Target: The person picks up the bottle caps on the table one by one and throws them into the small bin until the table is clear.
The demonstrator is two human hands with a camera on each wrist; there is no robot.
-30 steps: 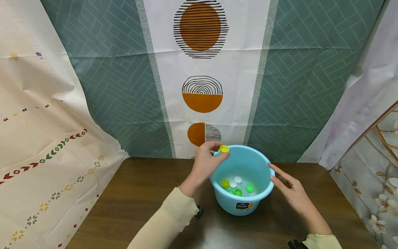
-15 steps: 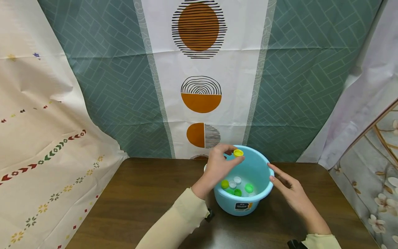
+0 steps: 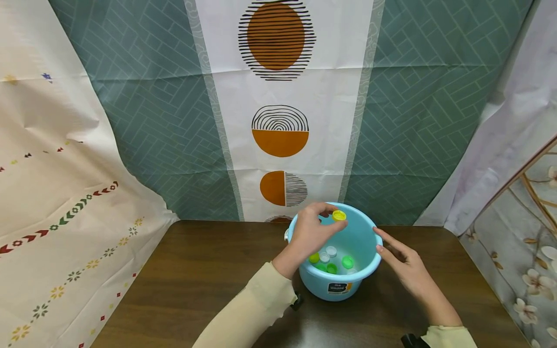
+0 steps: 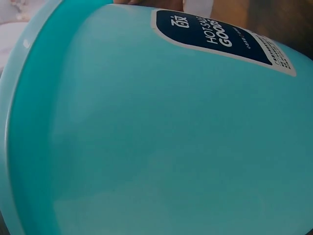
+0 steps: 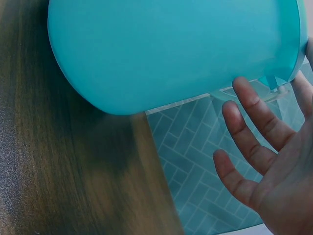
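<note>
My left hand (image 3: 311,234) pinches a yellow bottle cap (image 3: 339,215) between thumb and fingers, over the opening of a light blue bucket (image 3: 319,285). Inside the bucket lie several caps, among them a green cap (image 3: 347,262), a white cap (image 3: 331,251) and another yellow cap (image 3: 314,257), partly covered by the left hand. At the bucket's right rim, the thumb and index finger of my right hand (image 3: 409,268) touch the edge. Its other fingers are spread beside the wall in the right wrist view. Bucket wall fills the left wrist view, hiding the left hand there.
The bucket stands on a dark brown wooden table (image 3: 209,275), near its back edge. Behind hangs a green and white patterned cloth (image 3: 165,125). A cream cloth (image 3: 65,203) drapes along the left side, and a floral cloth (image 3: 528,261) borders the right.
My left hand has moved right with the yellow cap, from the bucket's left rim to over its opening. The right hand stays at the rim.
</note>
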